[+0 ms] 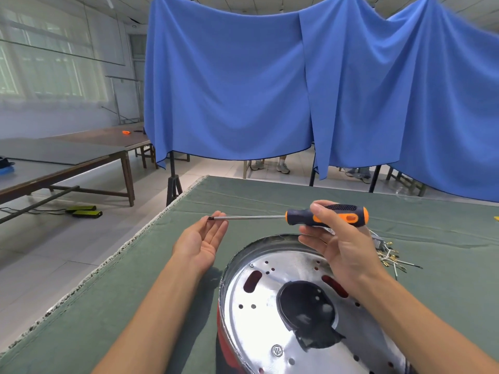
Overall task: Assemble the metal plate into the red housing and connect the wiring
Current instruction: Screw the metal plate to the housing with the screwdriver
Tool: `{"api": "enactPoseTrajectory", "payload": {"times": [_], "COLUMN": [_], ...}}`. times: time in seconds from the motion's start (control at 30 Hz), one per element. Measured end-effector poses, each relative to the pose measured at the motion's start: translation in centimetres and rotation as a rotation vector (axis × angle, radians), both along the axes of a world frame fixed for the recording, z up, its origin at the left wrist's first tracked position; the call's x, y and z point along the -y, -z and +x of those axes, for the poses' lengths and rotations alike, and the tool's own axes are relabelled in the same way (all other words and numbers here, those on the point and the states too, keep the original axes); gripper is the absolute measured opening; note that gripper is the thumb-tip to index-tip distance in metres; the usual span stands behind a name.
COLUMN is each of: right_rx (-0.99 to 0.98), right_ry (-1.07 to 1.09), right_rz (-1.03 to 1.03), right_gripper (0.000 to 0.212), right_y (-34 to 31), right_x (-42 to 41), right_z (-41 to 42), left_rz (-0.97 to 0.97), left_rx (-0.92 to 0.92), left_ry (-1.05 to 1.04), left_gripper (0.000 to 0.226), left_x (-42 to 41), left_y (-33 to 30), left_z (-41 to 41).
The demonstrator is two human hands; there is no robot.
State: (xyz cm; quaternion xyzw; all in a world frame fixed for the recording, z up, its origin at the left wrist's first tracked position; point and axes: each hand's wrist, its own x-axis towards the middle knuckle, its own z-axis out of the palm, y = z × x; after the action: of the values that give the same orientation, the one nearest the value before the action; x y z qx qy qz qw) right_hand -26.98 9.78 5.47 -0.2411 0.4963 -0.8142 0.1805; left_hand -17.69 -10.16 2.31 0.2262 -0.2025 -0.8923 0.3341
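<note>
At the bottom centre of the frame the metal plate (272, 314) sits inside the red housing (225, 344), on the green table cloth (108, 306). Above it the right hand (343, 244) grips the screwdriver (328, 215) by its handle, while the left hand (201, 242) lies open, palm up, fingertips at the tip. The wires (391, 256) lie on the cloth at the right, behind the hand.

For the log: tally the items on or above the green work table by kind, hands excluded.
Screwdriver, held in the right hand, tip by the open left hand: 1
Metal plate, sitting in the housing: 1
Red housing: 1
Bundle of loose wires with terminals: 1, strands too small to count
Total: 4
</note>
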Motion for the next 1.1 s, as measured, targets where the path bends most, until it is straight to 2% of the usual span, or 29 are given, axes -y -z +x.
{"api": "enactPoseTrajectory", "payload": {"times": [0.13,0.2,0.27,0.43,0.53,0.63,0.7,0.77,0.83,0.9,0.93,0.97,1.0,1.07,1.1], "right_rx": [-0.146,-0.291,-0.354,-0.148,-0.151,-0.160,-0.153,-0.163,-0.163,-0.150,-0.144,-0.140,-0.141,-0.154,-0.160], "right_ry": [0.061,0.131,0.190,0.171,0.201,0.290,0.345,0.403,0.465,0.513,0.522,0.523,0.522,0.519,0.515], "right_rz": [0.071,0.146,0.152,-0.051,-0.063,-0.022,-0.011,-0.005,-0.010,-0.013,-0.013,-0.014,-0.013,0.011,0.020], "right_gripper": [0.038,0.027,0.020,0.017,0.013,0.013,0.013,0.012,0.011,0.010,0.009,0.009,0.009,0.009,0.009], "right_y": [-0.2,-0.3,-0.4,-1.3,-0.9,-0.1,0.2,0.3,0.4,0.4,0.4,0.5,0.5,0.7,0.8], "right_x": [-1.3,-2.2,-2.8,-3.3,-3.5,-4.1,-4.6,-5.1,-5.7,-6.2,-6.3,-6.4,-6.4,-6.4,-6.4], "right_z": [0.3,0.4,0.3,0.4,0.2,-0.3,-0.6,-1.0,-1.4,-2.0,-2.3,-2.5,-2.7,-2.9,-3.0], "left_rz": [-0.003,-0.016,-0.026,-0.069,-0.112,-0.153,-0.212,-0.376,-0.739,-1.432,-1.772,-2.017,-2.135,-2.060,-2.011], "left_rx": [0.036,0.056,0.061,0.085,0.085,0.095,0.167,0.310,0.540,0.854,0.961,1.015,1.024,0.962,0.938], "left_ry": [0.006,0.036,0.066,0.117,0.181,0.208,0.251,0.219,0.095,-0.018,0.005,0.102,0.263,0.612,0.696], "left_gripper": [0.023,0.024,0.026,0.024,0.018,0.028,0.034,0.027,0.025,0.031,0.034,0.037,0.041,0.051,0.056], "left_x": [-0.9,-1.5,-2.2,-4.9,-6.7,-7.2,-7.5,-8.2,-8.5,-7.7,-7.4,-7.3,-7.2,-7.3,-7.3], "left_y": [-0.9,-1.5,-2.3,-3.7,-4.2,-4.4,-4.3,-4.1,-3.5,-2.7,-2.4,-2.3,-2.1,-2.0,-2.0], "left_z": [-0.6,-0.9,-1.1,-1.5,-1.8,-2.2,-2.3,-2.7,-3.5,-4.5,-4.8,-5.2,-5.7,-6.5,-7.0]}}
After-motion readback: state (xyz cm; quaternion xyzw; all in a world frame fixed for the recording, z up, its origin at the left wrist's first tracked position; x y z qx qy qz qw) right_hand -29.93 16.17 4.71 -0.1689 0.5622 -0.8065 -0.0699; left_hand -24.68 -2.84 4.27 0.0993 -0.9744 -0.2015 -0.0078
